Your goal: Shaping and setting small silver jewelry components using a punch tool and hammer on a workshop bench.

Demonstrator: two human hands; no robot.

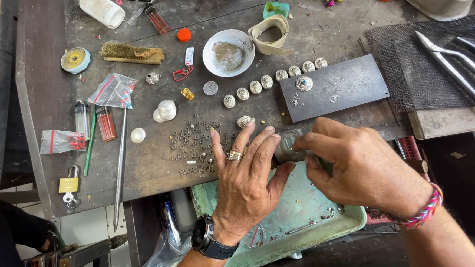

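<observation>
My left hand [244, 174], with a ring and a black wristwatch, lies palm-down with fingers spread at the bench's front edge, its thumb against a grey metal tool [288, 146]. My right hand [358, 164], wearing a woven bracelet, is closed around the other end of that tool above a pale green tray [298, 218]. Just left of my left hand, many tiny metal rings [193, 145] are scattered on the bench. A curved row of round silver ornaments [266, 82] lies beyond my hands.
A dark steel plate [348, 85] carries one silver disc [304, 83]. Behind are a white bowl [229, 53], a brush [130, 52], a bottle [99, 8], tape roll [269, 33]. Left: bags [113, 90], a long needle [120, 165], a padlock [69, 184]. Tongs [458, 64] lie on mesh at right.
</observation>
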